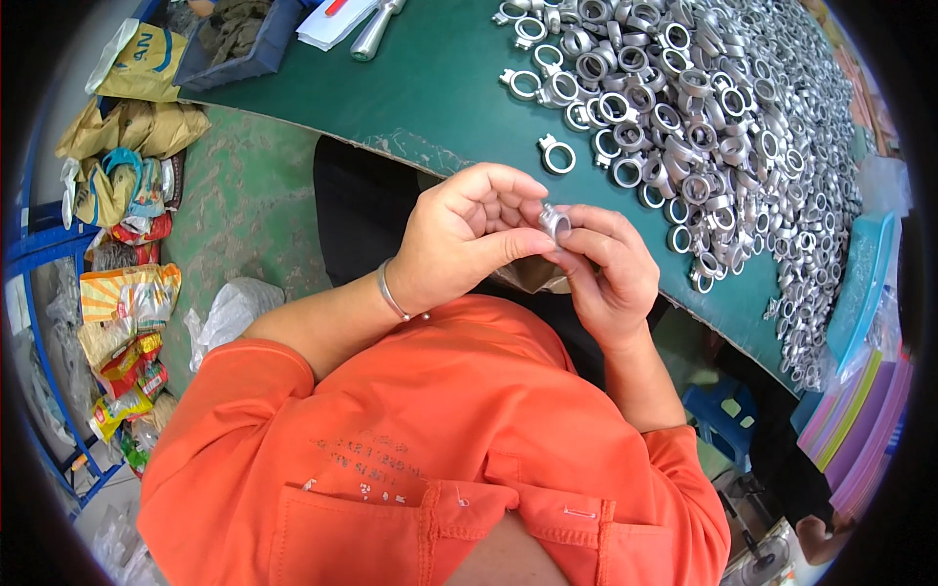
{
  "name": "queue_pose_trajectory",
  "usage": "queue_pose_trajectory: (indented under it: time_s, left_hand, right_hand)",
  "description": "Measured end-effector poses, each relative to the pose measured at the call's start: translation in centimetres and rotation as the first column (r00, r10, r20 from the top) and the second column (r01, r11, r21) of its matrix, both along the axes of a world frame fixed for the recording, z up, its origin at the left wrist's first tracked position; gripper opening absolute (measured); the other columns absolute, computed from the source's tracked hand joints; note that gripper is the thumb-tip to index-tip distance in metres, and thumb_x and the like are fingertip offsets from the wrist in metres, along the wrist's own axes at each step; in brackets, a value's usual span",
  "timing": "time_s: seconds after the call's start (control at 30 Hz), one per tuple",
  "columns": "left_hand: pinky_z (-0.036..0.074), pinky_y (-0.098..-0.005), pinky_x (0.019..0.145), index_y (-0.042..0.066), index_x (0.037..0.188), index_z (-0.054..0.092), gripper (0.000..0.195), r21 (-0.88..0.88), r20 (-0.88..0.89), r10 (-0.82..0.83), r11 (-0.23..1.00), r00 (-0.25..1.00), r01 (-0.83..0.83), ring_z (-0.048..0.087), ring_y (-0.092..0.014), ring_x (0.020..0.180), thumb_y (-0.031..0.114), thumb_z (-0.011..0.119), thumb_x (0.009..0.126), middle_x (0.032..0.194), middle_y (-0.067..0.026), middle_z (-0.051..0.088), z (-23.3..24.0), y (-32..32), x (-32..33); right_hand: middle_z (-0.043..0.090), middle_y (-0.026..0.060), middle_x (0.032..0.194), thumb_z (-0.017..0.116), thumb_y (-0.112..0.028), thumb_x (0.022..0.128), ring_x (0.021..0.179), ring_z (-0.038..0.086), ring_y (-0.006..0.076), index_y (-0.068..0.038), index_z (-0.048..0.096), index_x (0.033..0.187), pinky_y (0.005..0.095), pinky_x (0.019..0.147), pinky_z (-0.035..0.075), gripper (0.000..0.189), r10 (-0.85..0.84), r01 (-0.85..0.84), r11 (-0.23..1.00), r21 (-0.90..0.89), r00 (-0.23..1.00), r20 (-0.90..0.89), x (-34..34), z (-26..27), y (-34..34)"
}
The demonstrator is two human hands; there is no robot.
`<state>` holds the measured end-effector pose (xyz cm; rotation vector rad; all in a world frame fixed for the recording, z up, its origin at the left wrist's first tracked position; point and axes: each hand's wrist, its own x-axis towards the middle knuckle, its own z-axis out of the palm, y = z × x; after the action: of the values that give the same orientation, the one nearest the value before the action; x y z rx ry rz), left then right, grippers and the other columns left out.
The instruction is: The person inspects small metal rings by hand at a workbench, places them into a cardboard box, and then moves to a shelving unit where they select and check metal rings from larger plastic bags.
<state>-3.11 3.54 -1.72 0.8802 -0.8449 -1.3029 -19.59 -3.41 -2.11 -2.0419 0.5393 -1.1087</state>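
Note:
Between my two hands, just off the table's near edge, is a small grey metal ring with a lug (555, 221). The thumb of my left hand (469, 220) presses against its near side, while the other fingers curl above it. My right hand (612, 267) pinches the ring from the right with thumb and fingertips. A similar loose ring (558, 157) lies by itself on the green tabletop (440, 95), beyond my hands. To its right spreads a large heap of such metal rings (696, 132).
A grey-blue plastic bin (242, 62) holds dark cloth at the far left. Near it lie a metal-handled tool (375, 33) and white paper (333, 26). A turquoise tray (861, 289) stands right of the heap. Bags and wrappers (132, 293) line a blue rack at left.

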Motion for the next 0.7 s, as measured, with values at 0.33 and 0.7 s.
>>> queue_pose_trajectory:
  time_s: [0.33, 0.7]
  left_hand:
    - [0.050, -0.0256, 0.076, 0.000, 0.119, 0.044, 0.044, -0.013, 0.231, -0.007, 1.000, 0.973, 0.010, 0.061, -0.014, 0.087, -0.009, 0.061, 0.081, 0.095, -0.0105, 0.062, 0.4, 0.5, -0.3]
    - [0.049, -0.0270, 0.072, 0.001, 0.085, 0.062, 0.018, -0.173, 0.675, 0.100, 0.985, 0.731, 0.026, 0.060, -0.018, 0.085, -0.012, 0.057, 0.074, 0.097, -0.0100, 0.060, 0.1, 0.8, 1.0]
  right_hand:
    - [0.062, 0.0132, 0.096, 0.074, 0.000, 0.069, 0.073, 0.060, 0.0162, 0.000, 0.061, 0.093, 0.0254, 0.064, 0.051, 0.027, 0.006, -0.021, 0.959, 0.283, 0.998, 0.055, -0.5, 0.0, 0.3]
    - [0.054, 0.0089, 0.080, 0.074, -0.007, 0.067, 0.069, 0.052, 0.0259, -0.004, 0.061, 0.084, 0.0342, 0.061, 0.043, 0.021, 0.076, -0.106, 0.990, -0.094, 0.957, -0.279, -0.6, 1.4, -0.8]
